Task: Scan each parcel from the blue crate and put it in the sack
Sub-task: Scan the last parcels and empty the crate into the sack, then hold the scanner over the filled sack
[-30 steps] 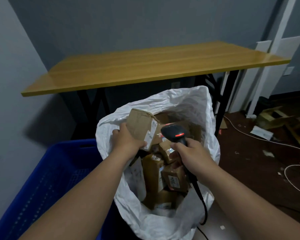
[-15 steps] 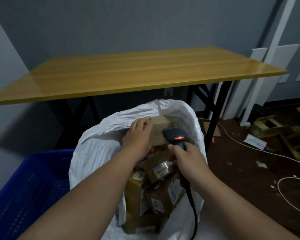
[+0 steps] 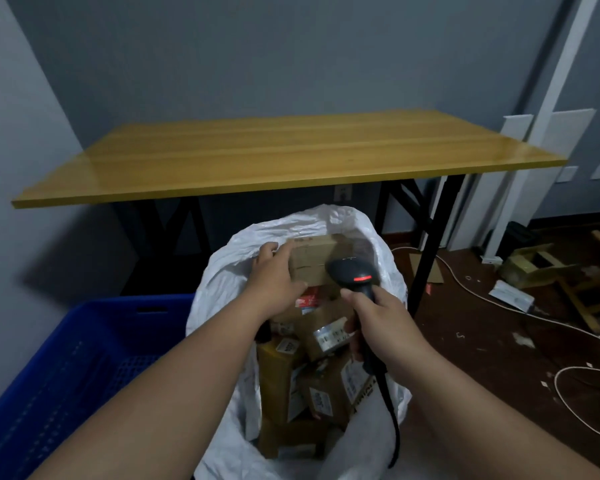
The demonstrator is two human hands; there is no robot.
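Now L hand flat on parcel in sack, R hand grips scanner.

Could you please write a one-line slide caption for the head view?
Left hand lays a cardboard parcel in the white sack; right hand grips the scanner.

I watch the left hand carry the parcel from above the sack's near-left rim to its far rim | fingers now flattened over the box's left end, label no longer showing | scanner in the right hand trails alongside, red light on
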